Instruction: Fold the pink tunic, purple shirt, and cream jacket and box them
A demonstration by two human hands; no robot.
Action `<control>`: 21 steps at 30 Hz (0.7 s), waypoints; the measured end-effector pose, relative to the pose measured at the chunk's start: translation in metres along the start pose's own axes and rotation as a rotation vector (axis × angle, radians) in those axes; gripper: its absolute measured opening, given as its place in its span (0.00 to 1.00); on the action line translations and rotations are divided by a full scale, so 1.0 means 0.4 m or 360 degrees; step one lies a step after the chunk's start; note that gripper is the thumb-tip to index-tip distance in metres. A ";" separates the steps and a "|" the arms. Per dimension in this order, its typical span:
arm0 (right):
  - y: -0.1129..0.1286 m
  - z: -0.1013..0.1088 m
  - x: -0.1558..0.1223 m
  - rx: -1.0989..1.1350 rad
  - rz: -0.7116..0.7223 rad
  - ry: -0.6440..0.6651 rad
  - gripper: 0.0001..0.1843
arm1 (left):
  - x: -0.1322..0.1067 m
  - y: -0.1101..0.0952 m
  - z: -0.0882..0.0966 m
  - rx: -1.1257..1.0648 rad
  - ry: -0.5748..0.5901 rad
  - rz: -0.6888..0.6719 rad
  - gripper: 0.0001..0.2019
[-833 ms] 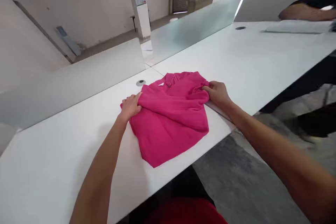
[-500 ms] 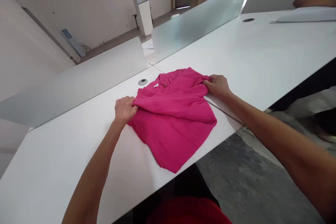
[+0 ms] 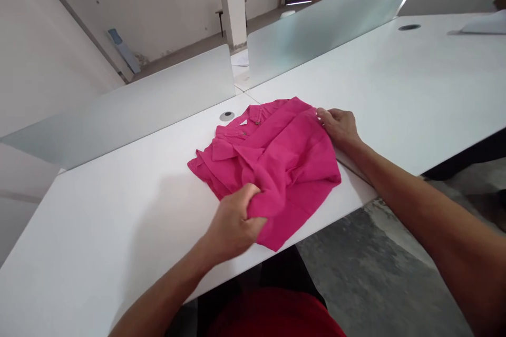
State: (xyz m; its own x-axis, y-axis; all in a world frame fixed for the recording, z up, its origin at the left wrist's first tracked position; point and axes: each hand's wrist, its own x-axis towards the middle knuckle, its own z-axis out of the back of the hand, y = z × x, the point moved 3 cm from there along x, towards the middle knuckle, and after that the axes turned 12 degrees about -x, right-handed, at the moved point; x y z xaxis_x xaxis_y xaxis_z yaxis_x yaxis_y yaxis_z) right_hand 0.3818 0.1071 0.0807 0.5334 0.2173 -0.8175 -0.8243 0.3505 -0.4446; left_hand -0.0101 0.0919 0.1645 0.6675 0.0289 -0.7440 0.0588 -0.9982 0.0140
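Item: pink collared shirt (image 3: pixel 294 155), lying bunched on the white counter (image 3: pixel 118 237), just beside a cable grommet (image 3: pixel 226 116).
Left hand (image 3: pixel 231 226): fingers clenched on a gathered fold at the shirt's near edge.
Right hand (image 3: pixel 340 127): fingers touching the far edge; grip cannot be told.
Step in hand: near edge gathered and raised.
Next move: calls for resetting that clenched fold.
Hidden: left fingertips, inside the cloth; sleeves, not distinguishable.
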 end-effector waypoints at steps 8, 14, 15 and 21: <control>0.050 0.015 -0.145 0.0263 0.0019 0.0185 0.24 | -0.018 -0.026 -0.140 0.0116 0.0922 -0.0151 0.22; 0.038 0.017 -0.166 0.0264 0.0136 0.0180 0.25 | 0.088 0.028 0.012 0.0610 0.0172 -0.0594 0.25; 0.035 0.017 -0.167 0.0254 0.0149 0.0158 0.26 | 0.108 0.053 0.049 0.0844 0.0062 -0.0590 0.31; 0.021 0.023 -0.195 0.0197 0.0195 0.0014 0.29 | 0.146 0.229 0.204 0.1278 0.0046 -0.0044 0.44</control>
State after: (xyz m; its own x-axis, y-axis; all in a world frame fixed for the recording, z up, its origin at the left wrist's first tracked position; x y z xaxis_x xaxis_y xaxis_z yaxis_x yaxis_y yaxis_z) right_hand 0.3349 0.1015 0.1440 0.4284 0.2577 -0.8661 -0.8530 0.4316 -0.2935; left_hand -0.0264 -0.0023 0.0678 0.6933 0.0448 -0.7193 -0.4687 -0.7301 -0.4972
